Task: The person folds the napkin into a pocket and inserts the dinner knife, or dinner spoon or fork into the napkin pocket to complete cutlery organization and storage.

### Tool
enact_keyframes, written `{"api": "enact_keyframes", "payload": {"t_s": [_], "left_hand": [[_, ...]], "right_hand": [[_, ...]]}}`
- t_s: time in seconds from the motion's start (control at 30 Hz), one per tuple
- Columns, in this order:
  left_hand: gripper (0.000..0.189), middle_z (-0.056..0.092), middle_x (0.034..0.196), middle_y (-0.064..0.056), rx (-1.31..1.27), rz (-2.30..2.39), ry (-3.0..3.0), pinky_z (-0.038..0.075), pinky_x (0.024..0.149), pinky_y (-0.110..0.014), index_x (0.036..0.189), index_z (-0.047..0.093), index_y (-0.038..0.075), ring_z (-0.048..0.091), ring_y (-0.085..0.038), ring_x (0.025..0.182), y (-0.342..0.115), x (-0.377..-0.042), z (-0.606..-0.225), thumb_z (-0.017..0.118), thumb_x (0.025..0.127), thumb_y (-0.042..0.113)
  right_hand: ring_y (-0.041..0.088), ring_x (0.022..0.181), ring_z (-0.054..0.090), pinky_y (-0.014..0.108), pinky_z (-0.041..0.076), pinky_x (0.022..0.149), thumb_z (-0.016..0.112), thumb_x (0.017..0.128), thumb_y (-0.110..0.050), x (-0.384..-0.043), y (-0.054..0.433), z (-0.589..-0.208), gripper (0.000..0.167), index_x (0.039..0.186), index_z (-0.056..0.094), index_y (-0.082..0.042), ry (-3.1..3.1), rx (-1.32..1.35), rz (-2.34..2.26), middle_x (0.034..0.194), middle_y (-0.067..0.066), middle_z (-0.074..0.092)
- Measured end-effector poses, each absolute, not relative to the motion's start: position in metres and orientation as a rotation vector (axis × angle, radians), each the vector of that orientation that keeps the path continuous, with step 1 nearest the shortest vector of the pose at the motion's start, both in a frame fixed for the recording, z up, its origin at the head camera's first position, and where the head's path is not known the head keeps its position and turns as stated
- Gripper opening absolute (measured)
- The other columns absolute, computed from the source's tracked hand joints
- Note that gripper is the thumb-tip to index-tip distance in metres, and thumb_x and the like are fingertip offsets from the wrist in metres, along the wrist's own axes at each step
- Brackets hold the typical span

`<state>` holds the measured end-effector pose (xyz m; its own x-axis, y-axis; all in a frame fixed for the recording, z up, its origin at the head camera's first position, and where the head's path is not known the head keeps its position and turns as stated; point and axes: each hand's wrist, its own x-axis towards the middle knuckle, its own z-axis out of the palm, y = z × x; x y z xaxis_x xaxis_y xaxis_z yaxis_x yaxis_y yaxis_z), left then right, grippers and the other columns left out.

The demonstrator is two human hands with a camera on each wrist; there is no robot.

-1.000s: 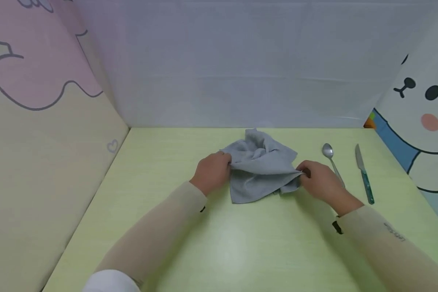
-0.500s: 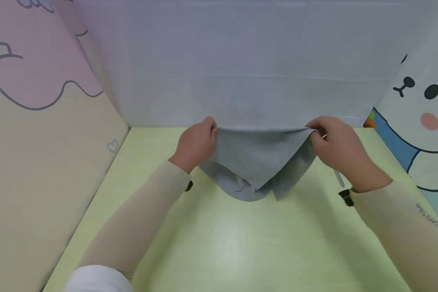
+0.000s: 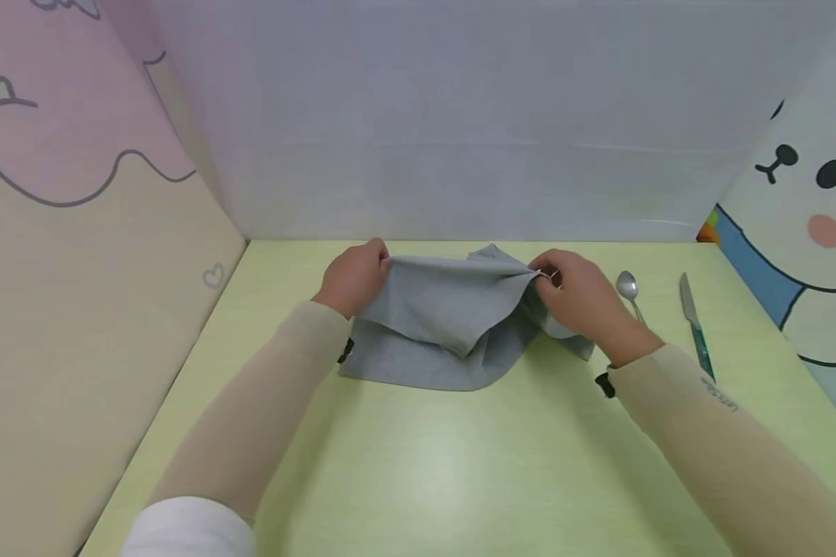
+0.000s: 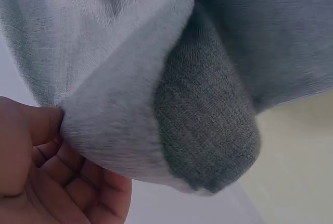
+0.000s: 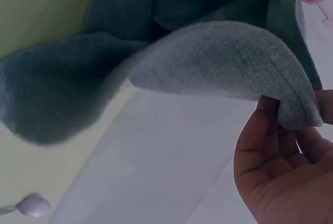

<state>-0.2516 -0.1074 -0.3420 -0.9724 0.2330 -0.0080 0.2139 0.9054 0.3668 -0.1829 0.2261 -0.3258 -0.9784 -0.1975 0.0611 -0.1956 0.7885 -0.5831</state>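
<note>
I'm pinching the grey cloth (image 3: 435, 298) with my left hand (image 3: 354, 278) and right hand (image 3: 580, 298) near the desk's (image 3: 418, 464) far edge, where even outward tension should flatten its folds.

- Bare right hand (image 3: 581, 298) and wrist hide the handle end of the silver metal spoon (image 3: 627, 285).
- Dark writing (image 3: 720, 394) on the long beige right sleeve (image 3: 745, 445): too small to read.
- Left wrist view: top edge cuts the gray cloth (image 4: 114, 104).
</note>
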Motion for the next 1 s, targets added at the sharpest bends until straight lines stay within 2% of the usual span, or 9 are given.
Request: {"api": "enact_keyframes", "payload": {"t_s": [0.13, 0.23, 0.33, 0.47, 0.6, 0.8, 1.0], "left_hand": [[0.011, 0.062, 0.099, -0.009, 0.366, 0.48, 3.069, 0.051, 0.074, -0.043, 0.11, 0.058, 0.007, 0.061, -0.027, 0.085, -0.106, -0.252, -0.363, 0.055, 0.107, 0.018], [0.009, 0.059, 0.104, -0.011, 0.437, 0.385, 3.136, 0.053, 0.074, -0.044, 0.111, 0.058, 0.005, 0.06, -0.03, 0.091, -0.097, -0.241, -0.368, 0.057, 0.104, 0.01], [0.01, 0.058, 0.102, -0.01, 0.54, 0.316, 3.155, 0.053, 0.074, -0.043, 0.112, 0.059, 0.006, 0.059, -0.029, 0.091, -0.084, -0.225, -0.368, 0.057, 0.103, 0.009], [0.012, 0.06, 0.096, -0.005, 0.665, 0.341, 3.084, 0.053, 0.073, -0.04, 0.107, 0.061, 0.008, 0.061, -0.024, 0.087, -0.069, -0.198, -0.369, 0.062, 0.102, 0.018], [0.023, 0.061, 0.095, 0.0, 0.736, 0.324, 3.02, 0.053, 0.075, -0.038, 0.105, 0.062, 0.011, 0.063, -0.02, 0.087, -0.058, -0.175, -0.378, 0.066, 0.101, 0.034], [0.043, 0.058, 0.089, 0.001, 0.796, 0.169, 3.004, 0.051, 0.071, -0.039, 0.1, 0.06, 0.013, 0.059, -0.021, 0.083, -0.052, -0.159, -0.396, 0.074, 0.091, 0.053], [0.06, 0.058, 0.097, -0.003, 0.893, 0.034, 3.007, 0.053, 0.075, -0.041, 0.11, 0.063, 0.01, 0.06, -0.025, 0.092, -0.053, -0.148, -0.403, 0.08, 0.081, 0.059]], "right_hand": [[0.03, 0.1, 0.059, 0.049, 0.05, 0.084, 0.052, 0.105, -0.015, -0.187, 0.216, -0.355, 0.029, 0.13, 0.063, -0.002, 2.92, -0.363, -0.915, 0.119, 0.015, 0.063], [0.029, 0.097, 0.06, 0.047, 0.051, 0.082, 0.057, 0.103, -0.015, -0.184, 0.21, -0.37, 0.029, 0.128, 0.064, -0.003, 2.892, -0.382, -0.877, 0.114, 0.013, 0.064], [0.028, 0.098, 0.06, 0.046, 0.051, 0.083, 0.06, 0.101, -0.015, -0.179, 0.207, -0.38, 0.03, 0.127, 0.064, -0.002, 2.883, -0.394, -0.836, 0.114, 0.013, 0.064], [0.028, 0.102, 0.06, 0.047, 0.051, 0.086, 0.064, 0.098, -0.015, -0.171, 0.208, -0.387, 0.033, 0.128, 0.063, -0.002, 2.88, -0.422, -0.786, 0.117, 0.013, 0.063], [0.03, 0.107, 0.06, 0.05, 0.051, 0.09, 0.069, 0.096, -0.016, -0.163, 0.219, -0.388, 0.037, 0.129, 0.062, -0.002, 2.873, -0.518, -0.741, 0.122, 0.013, 0.062], [0.035, 0.124, 0.055, 0.054, 0.047, 0.101, 0.079, 0.09, -0.025, -0.161, 0.254, -0.381, 0.054, 0.135, 0.06, -0.002, 2.85, -0.657, -0.575, 0.135, 0.014, 0.057], [0.043, 0.123, 0.054, 0.058, 0.047, 0.1, 0.085, 0.084, -0.021, -0.163, 0.286, -0.386, 0.061, 0.133, 0.06, 0.004, 2.908, -0.656, -0.382, 0.132, 0.022, 0.057]]}}
